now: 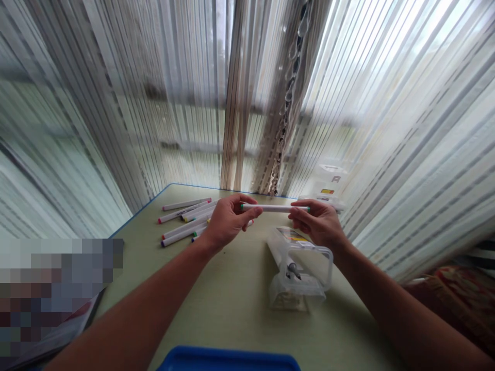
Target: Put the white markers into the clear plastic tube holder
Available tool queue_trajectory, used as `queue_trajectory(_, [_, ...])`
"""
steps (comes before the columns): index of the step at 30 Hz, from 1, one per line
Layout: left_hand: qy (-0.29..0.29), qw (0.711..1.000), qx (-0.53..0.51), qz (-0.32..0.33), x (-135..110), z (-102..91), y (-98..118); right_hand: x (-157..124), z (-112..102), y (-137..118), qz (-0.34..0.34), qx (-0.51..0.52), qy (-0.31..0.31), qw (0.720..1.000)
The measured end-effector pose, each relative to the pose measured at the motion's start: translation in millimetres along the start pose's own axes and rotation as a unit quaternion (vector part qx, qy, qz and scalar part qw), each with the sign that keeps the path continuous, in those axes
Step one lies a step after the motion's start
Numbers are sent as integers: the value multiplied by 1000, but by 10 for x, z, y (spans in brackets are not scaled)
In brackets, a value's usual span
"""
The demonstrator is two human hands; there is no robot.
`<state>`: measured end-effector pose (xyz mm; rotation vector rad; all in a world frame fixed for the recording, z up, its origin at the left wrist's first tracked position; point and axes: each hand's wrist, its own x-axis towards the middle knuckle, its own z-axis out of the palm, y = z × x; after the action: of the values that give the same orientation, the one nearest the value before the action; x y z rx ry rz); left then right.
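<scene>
A white marker pen (276, 208) with green ends is held level above the table between my two hands. My left hand (234, 219) pinches its left end with thumb and fingers. At the other end, my right hand (315, 219) grips near the green tip. Below my right hand lies a clear plastic case (299, 268) with a handle, its lid open. Inside the case are a few grey-tipped markers (293, 271). Several white markers (185, 234) with pink, red, purple, yellow and green ends lie loosely beside my left hand, which hides some of them.
The pale green table (216, 304) has a blue edge. A second clear plastic piece (328, 190) with a yellow and red label stands at the back right. A blue object (228, 359) sits at the front edge. Striped string curtains (185, 103) hang right behind the table.
</scene>
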<state>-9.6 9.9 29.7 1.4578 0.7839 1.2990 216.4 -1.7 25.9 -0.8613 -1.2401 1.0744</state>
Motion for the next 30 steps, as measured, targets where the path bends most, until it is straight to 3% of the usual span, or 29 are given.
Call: queue_trajectory(30, [-2,992,-111,-54,31,-34,46,3,16,-68,36,29,12,999])
